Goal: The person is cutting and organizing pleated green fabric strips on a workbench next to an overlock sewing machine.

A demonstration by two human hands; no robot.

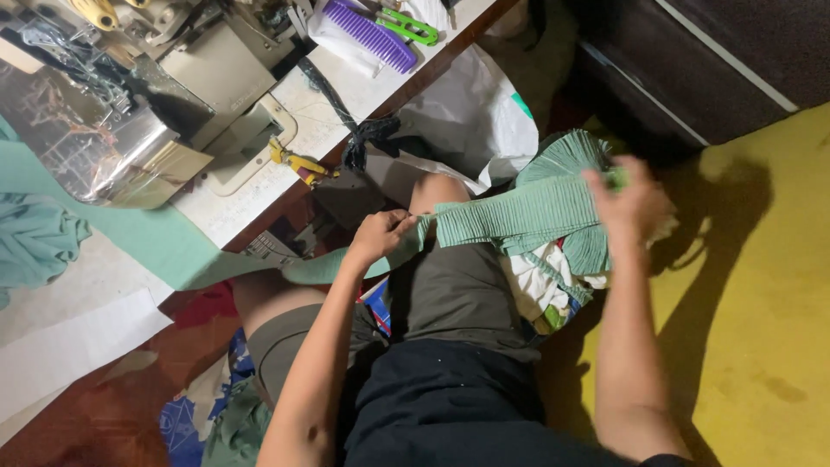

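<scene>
A green ribbed strip (519, 216) is stretched level across the person's lap, just right of the frame's centre, and the step in hand appears to be drawing it out flat between both hands. The left hand (380, 235), toward 9 o'clock of the strip, has its fingers curled and pressed together, pinching the strip's end against the thumb. The right hand (635, 203), at 3 o'clock, seems to clutch the other end with closed fingers, but it is smeared by motion and the single fingers cannot be told apart. Above the strip, at about 1 o'clock, more ribbed pieces fan out as a stack (566, 156), touching it. Judging from this hold, whatever comes after calls for both ends to stay gripped and the ribs kept even, since the knit looks stretchy and could twist or slip from the blurred hand. At 11 o'clock a sewing machine (199, 78) stands on a table (328, 121), with a purple comb (372, 35) and green snips (411, 26) near 12 o'clock, and a green cloth (147, 233) running off the table edge at 9 o'clock. A white bag (471, 112) lies between the table and the stack. The machine's top is cut off by the frame, the heap under the strip is a jumble of cloth that cannot be sorted out, and the dark corner at 2 o'clock shows nothing clear.
</scene>
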